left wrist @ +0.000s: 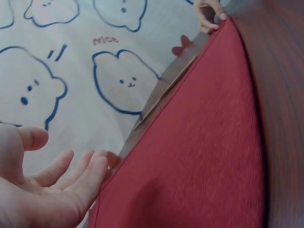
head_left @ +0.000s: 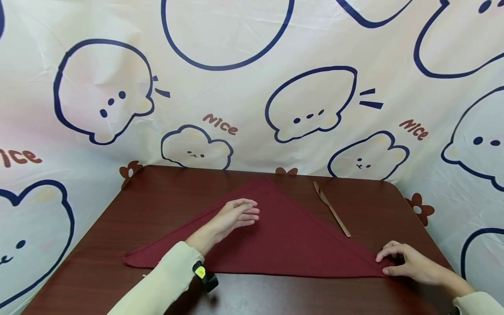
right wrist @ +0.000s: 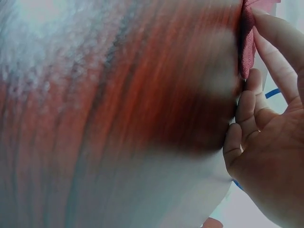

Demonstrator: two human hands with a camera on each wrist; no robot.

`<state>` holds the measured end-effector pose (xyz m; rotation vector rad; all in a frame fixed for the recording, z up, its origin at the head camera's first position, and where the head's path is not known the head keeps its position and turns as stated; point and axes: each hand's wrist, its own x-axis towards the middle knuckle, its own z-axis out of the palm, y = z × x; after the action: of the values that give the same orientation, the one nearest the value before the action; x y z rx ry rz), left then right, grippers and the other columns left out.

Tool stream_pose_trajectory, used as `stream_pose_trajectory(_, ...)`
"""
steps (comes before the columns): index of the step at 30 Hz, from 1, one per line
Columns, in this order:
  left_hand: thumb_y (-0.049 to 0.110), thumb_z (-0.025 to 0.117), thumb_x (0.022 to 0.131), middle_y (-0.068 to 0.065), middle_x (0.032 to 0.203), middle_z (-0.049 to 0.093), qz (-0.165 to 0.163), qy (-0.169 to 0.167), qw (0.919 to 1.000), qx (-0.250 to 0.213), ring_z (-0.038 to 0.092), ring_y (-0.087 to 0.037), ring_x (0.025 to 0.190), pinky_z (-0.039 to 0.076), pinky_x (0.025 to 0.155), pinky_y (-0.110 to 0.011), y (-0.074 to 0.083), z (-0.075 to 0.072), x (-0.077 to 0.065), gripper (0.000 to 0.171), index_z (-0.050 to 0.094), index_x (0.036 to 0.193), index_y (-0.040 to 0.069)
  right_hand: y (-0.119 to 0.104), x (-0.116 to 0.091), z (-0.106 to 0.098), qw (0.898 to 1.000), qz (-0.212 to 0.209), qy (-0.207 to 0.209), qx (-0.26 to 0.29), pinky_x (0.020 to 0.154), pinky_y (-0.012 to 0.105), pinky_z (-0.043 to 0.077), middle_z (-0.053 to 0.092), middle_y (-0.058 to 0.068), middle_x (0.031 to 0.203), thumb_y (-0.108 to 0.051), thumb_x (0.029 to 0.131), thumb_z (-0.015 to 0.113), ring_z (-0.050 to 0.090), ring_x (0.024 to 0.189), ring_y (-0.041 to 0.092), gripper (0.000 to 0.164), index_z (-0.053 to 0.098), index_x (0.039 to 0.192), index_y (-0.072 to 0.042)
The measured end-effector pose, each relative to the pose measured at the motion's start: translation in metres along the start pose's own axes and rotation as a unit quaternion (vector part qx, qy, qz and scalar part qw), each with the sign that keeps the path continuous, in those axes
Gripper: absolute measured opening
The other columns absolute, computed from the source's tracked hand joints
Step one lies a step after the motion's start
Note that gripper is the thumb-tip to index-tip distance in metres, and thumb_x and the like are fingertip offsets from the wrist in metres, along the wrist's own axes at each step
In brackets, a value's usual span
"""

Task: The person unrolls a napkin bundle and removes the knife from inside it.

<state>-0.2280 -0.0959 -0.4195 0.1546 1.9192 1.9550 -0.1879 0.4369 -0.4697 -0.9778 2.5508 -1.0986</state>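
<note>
A dark red cloth napkin [head_left: 275, 236], folded into a triangle, lies on the table with its peak at the back and its long edge along the front. My left hand [head_left: 232, 216] hovers over its left half, fingers loosely extended with nothing in them. In the left wrist view that hand [left wrist: 61, 185] is palm up with the fingers spread. At the napkin's right corner, my right hand [head_left: 411, 262] has thumb and fingers curled about the cloth. The right wrist view has a strip of the red cloth [right wrist: 248, 42] beside the thumb and fingers of this hand [right wrist: 275, 123].
A slim, wooden-looking table knife [head_left: 332, 209] lies slantwise just off the napkin's right slope. Beneath everything is a dark brown wood-grain table [head_left: 98, 245] with rounded back corners. A pale curtain [head_left: 244, 96] with cartoon drawings hangs round its back and sides.
</note>
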Motion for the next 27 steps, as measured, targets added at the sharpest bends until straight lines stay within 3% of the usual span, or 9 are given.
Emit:
stream_pose_trajectory(5,0.024,0.047,0.108,-0.03,0.145,0.052,-0.005,0.016,0.9998,-0.015,0.067,-0.026,0.12,0.056,0.097,-0.03,-0.004,-0.017,-0.009,0.047,0.043,0.146,-0.003,-0.003,0.001,0.0,1.0,-0.007,0.009,-0.015,0.066,0.027,0.037,0.063,-0.003,0.096,-0.001,0.087,0.075,0.053,0.089,0.007,0.023,0.072,0.104,-0.016)
stream_pose_trajectory(13,0.024,0.044,0.108,-0.031,0.147,0.049,0.004,0.03,0.9994,-0.017,0.066,-0.025,0.12,0.056,0.097,-0.028,-0.006,-0.037,-0.022,0.048,0.039,0.148,-0.004,-0.005,0.0,0.002,1.0,-0.005,0.016,-0.015,0.068,0.026,0.038,0.062,-0.005,0.098,-0.001,0.087,0.074,0.052,0.093,0.004,0.023,0.072,0.105,-0.016)
stream_pose_trajectory(20,0.025,0.046,0.108,-0.023,0.136,0.061,0.012,0.048,0.9987,-0.011,0.069,-0.022,0.115,0.057,0.095,-0.028,-0.008,-0.052,-0.032,0.046,0.043,0.144,-0.004,-0.004,-0.003,0.0,1.0,0.001,0.02,-0.024,0.068,0.026,0.037,0.062,-0.008,0.099,-0.001,0.086,0.075,0.052,0.092,0.003,0.024,0.073,0.105,-0.016)
stream_pose_trajectory(27,0.026,0.047,0.108,-0.016,0.127,0.066,0.019,0.069,0.9972,0.021,0.07,-0.018,0.11,0.056,0.094,-0.026,-0.01,-0.076,-0.045,0.05,0.041,0.145,-0.007,-0.005,0.0,-0.004,1.0,0.006,0.008,-0.01,0.066,0.027,0.038,0.064,-0.004,0.098,-0.001,0.088,0.074,0.054,0.089,0.007,0.021,0.073,0.105,-0.014)
